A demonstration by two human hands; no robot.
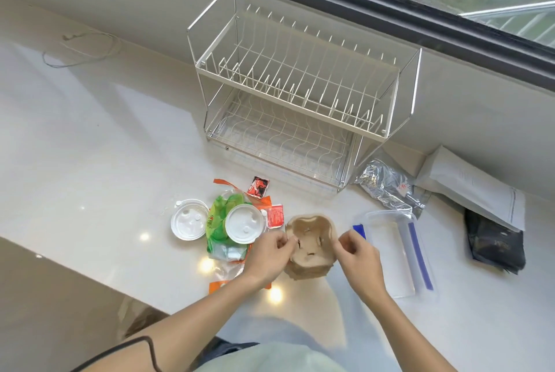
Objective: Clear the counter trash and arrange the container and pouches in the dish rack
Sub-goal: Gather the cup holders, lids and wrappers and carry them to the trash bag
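A brown pulp cup carrier lies on the white counter near its front edge. My left hand pinches its left rim and my right hand hovers at its right rim with fingers curled. A clear plastic container with blue clips sits just right of it. A silver pouch and a black pouch lie further right. The white two-tier dish rack stands behind, with nothing in it.
Left of the carrier lie two white cup lids, a green and clear plastic bag and two small red sauce packets. A white envelope rests at the far right. A thin wire lies at back left.
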